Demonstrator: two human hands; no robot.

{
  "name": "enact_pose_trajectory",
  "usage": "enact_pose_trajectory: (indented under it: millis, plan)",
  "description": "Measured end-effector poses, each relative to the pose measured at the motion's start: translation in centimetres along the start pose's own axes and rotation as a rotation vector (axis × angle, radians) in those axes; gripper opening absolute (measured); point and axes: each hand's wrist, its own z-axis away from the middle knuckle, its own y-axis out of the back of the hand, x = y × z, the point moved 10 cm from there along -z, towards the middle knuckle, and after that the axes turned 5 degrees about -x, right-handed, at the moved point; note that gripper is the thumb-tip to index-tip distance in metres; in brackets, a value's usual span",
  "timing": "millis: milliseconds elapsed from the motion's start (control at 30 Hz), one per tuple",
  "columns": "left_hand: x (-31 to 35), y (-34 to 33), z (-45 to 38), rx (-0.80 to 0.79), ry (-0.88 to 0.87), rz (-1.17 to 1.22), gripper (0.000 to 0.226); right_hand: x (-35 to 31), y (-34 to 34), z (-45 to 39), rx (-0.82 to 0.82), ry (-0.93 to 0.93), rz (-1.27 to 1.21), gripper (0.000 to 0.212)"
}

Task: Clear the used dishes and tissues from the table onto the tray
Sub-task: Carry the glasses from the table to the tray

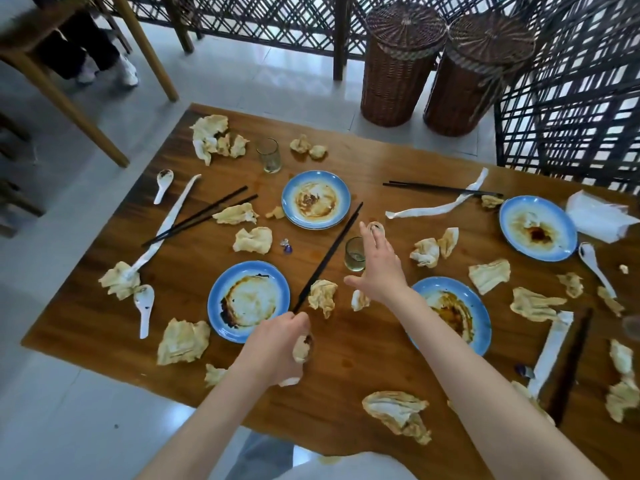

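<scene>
Plates everywhere on this tabletop (346, 393), four blue ones, all smeared with brown sauce and otherwise holding no food. One plate (248, 301) sits just left of the left hand (277, 344), another (453, 311) just right of the right wrist, a third (316, 199) beyond both hands, and the fourth (538, 227) well off to the right.

Left hand is curled round a pair of black chopsticks (329, 256) that angle away toward the far plate, and there's a crumpled tissue (300, 348) bunched in the same grip. Right hand (379, 266) is spread open with the fingers loose, reaching over a small glass (355, 253) that looks about empty; can't tell if it's actually touching it. A second glass (268, 155) stands further out, beyond the far plate, with just a bit of residue at the bottom.

Stained tissues are scattered all round both hands, one (322, 296) right between them. White spoons lie about too, one (143, 308) left of the near plate and one (595, 266) by the far-right plate. No tray that I can see.

Two lidded wicker baskets (398, 64) stand on the floor past the tabletop.
</scene>
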Motion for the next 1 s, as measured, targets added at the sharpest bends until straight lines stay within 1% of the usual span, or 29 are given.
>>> enact_pose_trajectory:
  millis: [100, 167, 200, 267, 333, 433, 533, 667, 867, 1000]
  plan:
    - [-0.6, 0.5, 0.0, 0.012, 0.003, -0.009, 0.053, -1.0, -0.7, -1.7, -0.050, -0.004, -0.055, 0.108]
    - [-0.9, 0.7, 0.0, 0.013, 0.002, -0.012, 0.054, -1.3, -1.2, -2.3, -0.072, 0.003, -0.046, 0.095]
    - [-1.1, 0.8, 0.0, 0.014, 0.001, -0.014, 0.054, -1.4, -1.2, -2.4, -0.060, 0.013, -0.024, 0.085]
    - [-1.4, 1.2, 0.1, 0.017, 0.001, -0.012, 0.056, -1.1, -0.6, -2.4, 0.014, 0.007, 0.005, 0.067]
    - [-1.7, 1.5, 0.0, 0.020, -0.001, -0.008, 0.057, -0.5, 0.1, -2.0, 0.086, -0.015, -0.003, 0.058]
    - [-2.0, 1.9, -0.1, 0.014, -0.006, 0.001, 0.058, -0.1, 0.8, -1.1, 0.127, 0.003, -0.074, 0.055]
    - [-2.1, 2.6, -0.4, 0.018, -0.025, 0.010, 0.059, 0.2, 1.9, 0.5, 0.212, 0.003, -0.151, 0.055]
    - [-1.7, 3.6, -1.0, 0.015, -0.062, -0.018, 0.061, 0.8, 3.0, 3.5, 0.287, -0.027, -0.172, 0.057]
    - [1.3, 4.3, -2.4, -0.049, -0.197, -0.064, 0.054, 3.8, 4.0, 10.4, 0.394, -0.167, -0.229, 0.056]
    - [4.5, 4.1, -3.3, -0.103, -0.282, -0.081, 0.049, 6.3, 4.4, 15.0, 0.420, -0.269, -0.247, 0.056]
